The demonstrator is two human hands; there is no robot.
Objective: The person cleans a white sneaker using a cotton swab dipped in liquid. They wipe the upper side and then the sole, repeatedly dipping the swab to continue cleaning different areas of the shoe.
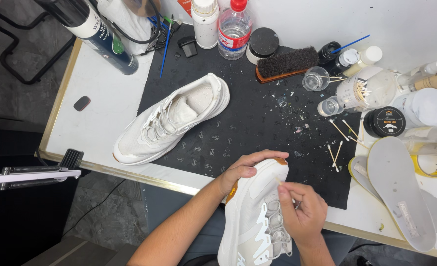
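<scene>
My left hand (242, 170) grips the toe end of a white sneaker (254, 216) with a tan sole tip, held over the table's front edge. My right hand (302, 212) pinches a cotton swab (280, 182), its tip touching the shoe's upper near the toe. The shoe's laces sit under my right palm. A second white sneaker (169, 118) lies on its side on the black mat (258, 123), apart from both hands.
Grey insoles (400, 189) lie at the right. Loose cotton swabs (341, 138), a black tin (384, 121), jars, a bristle brush (287, 63), bottles (234, 27) and a spray can (100, 34) crowd the back and right of the white table (95, 118). A metal arm (31, 175) juts in at left.
</scene>
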